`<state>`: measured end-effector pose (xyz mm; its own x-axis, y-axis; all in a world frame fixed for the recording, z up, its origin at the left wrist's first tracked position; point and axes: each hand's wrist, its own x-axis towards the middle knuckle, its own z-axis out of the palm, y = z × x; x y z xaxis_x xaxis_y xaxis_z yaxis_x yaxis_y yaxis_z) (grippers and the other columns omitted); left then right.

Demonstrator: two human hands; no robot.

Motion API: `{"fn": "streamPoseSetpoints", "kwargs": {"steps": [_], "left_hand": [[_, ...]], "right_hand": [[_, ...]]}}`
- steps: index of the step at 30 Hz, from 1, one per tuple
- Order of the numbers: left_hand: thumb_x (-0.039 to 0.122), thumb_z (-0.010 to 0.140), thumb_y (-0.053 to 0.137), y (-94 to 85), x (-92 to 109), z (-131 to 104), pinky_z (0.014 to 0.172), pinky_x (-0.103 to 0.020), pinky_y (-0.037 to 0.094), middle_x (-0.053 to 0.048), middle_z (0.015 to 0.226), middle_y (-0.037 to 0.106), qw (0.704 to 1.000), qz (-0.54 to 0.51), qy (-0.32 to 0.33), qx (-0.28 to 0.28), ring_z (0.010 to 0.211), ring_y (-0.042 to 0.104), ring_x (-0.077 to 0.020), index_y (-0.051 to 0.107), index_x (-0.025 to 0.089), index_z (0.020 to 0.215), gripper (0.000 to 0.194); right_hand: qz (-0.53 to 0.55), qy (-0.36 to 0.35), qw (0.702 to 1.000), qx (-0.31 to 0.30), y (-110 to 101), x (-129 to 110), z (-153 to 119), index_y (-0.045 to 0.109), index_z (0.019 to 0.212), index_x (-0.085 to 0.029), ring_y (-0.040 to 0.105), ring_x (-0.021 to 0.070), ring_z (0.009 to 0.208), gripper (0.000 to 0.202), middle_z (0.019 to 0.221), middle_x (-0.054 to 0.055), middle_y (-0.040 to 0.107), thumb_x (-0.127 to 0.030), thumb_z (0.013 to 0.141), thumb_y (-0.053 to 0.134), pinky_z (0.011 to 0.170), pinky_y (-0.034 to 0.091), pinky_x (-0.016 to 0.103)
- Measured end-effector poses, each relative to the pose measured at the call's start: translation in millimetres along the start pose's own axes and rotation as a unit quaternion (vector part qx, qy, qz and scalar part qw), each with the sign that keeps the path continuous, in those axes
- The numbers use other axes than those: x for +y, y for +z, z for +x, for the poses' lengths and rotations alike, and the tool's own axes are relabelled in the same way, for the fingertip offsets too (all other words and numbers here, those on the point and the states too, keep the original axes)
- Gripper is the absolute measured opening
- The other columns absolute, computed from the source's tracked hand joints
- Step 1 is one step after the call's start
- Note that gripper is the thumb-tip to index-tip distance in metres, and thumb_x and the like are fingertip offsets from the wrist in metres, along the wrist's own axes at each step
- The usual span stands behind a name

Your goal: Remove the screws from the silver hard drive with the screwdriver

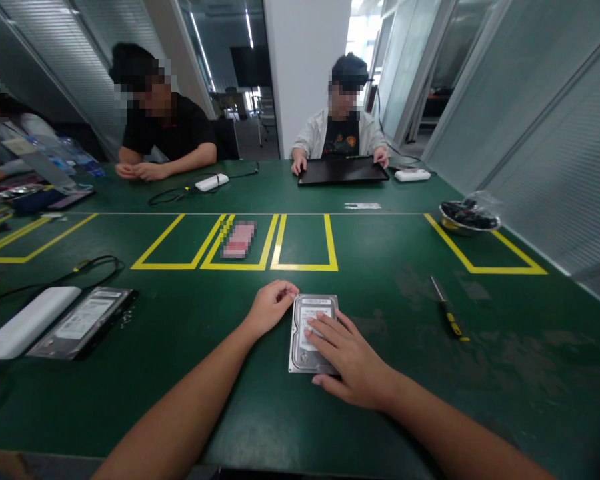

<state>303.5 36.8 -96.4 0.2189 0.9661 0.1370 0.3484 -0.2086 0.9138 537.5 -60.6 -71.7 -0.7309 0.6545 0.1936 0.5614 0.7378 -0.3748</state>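
Note:
A silver hard drive (300, 357) with a white label lies flat on the green table in front of me. My right hand (350, 360) rests over its right side, fingers stretched and spread across the label, thumb by the lower edge. At the drive's upper left corner is my left hand (273, 307), its fingers curled and the fingertips pressed together. Whatever those fingertips may hold is too small to make out. A screwdriver (447, 313) with a black and yellow handle lies off to the right, apart from both hands.
On the left are a second hard drive (85, 323), a white power strip (30, 320) and a black cable. Yellow tape (305, 268) marks the table; a pink phone-like object (239, 240) lies inside one outline. A metal bowl (470, 223) stands right. Across, a person holds a black panel (343, 172).

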Motion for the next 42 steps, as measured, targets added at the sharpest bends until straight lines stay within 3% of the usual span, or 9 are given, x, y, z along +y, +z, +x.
{"fn": "streamPoseSetpoints", "kwargs": {"steps": [6, 21, 33, 38, 42], "left_hand": [[0.023, 0.078, 0.064, -0.6, 4, 0, 0.062, -0.025, 0.046, -0.002, 0.071, 0.065, 0.999, -0.025, -0.027, 0.012, 0.065, 0.060, -0.0145, 0.069, 0.017, 0.085, 0.010], [0.027, 0.083, 0.059, -1.5, 1, 1, 0.064, -0.024, 0.045, -0.001, 0.073, 0.063, 0.999, 0.010, -0.011, -0.029, 0.068, 0.058, -0.0135, 0.065, 0.015, 0.086, 0.013], [0.027, 0.086, 0.057, -0.8, 1, 0, 0.064, -0.023, 0.046, -0.001, 0.076, 0.065, 0.998, 0.054, 0.005, -0.024, 0.069, 0.060, -0.0137, 0.065, 0.017, 0.086, 0.013], [0.026, 0.085, 0.057, -0.5, 0, 0, 0.063, -0.024, 0.046, -0.001, 0.076, 0.065, 0.998, 0.057, 0.006, -0.018, 0.068, 0.060, -0.0135, 0.065, 0.017, 0.085, 0.013], [0.026, 0.086, 0.057, -0.2, 0, 0, 0.063, -0.024, 0.045, -0.001, 0.075, 0.066, 0.998, 0.064, 0.009, -0.019, 0.067, 0.060, -0.0135, 0.064, 0.017, 0.086, 0.012]], "right_hand": [[-0.002, 0.002, 1.000, -0.004, 0, 0, 1, 0.041, 0.148, -0.018, 0.029, 0.0305, 0.146, 0.069, 0.155, 0.012, 0.038, -0.048, 0.088, 0.058, 0.122, 0.011, 0.056], [-0.009, 0.007, 1.000, -0.013, -1, 0, 0, 0.040, 0.148, -0.020, 0.026, 0.0295, 0.147, 0.066, 0.157, 0.011, 0.035, -0.049, 0.090, 0.055, 0.122, 0.009, 0.054], [-0.012, 0.008, 1.000, -0.019, -4, -2, 0, 0.040, 0.148, -0.018, 0.026, 0.0305, 0.147, 0.068, 0.157, 0.012, 0.035, -0.050, 0.090, 0.056, 0.122, 0.010, 0.054], [-0.014, -0.010, 1.000, -0.010, -6, 0, -1, 0.042, 0.147, -0.017, 0.028, 0.0307, 0.146, 0.069, 0.155, 0.014, 0.038, -0.055, 0.091, 0.054, 0.121, 0.014, 0.056], [-0.041, -0.010, 0.999, 0.022, -12, 4, -2, 0.045, 0.145, -0.013, 0.032, 0.0308, 0.145, 0.063, 0.151, 0.016, 0.044, -0.048, 0.093, 0.053, 0.119, 0.022, 0.056]]}}
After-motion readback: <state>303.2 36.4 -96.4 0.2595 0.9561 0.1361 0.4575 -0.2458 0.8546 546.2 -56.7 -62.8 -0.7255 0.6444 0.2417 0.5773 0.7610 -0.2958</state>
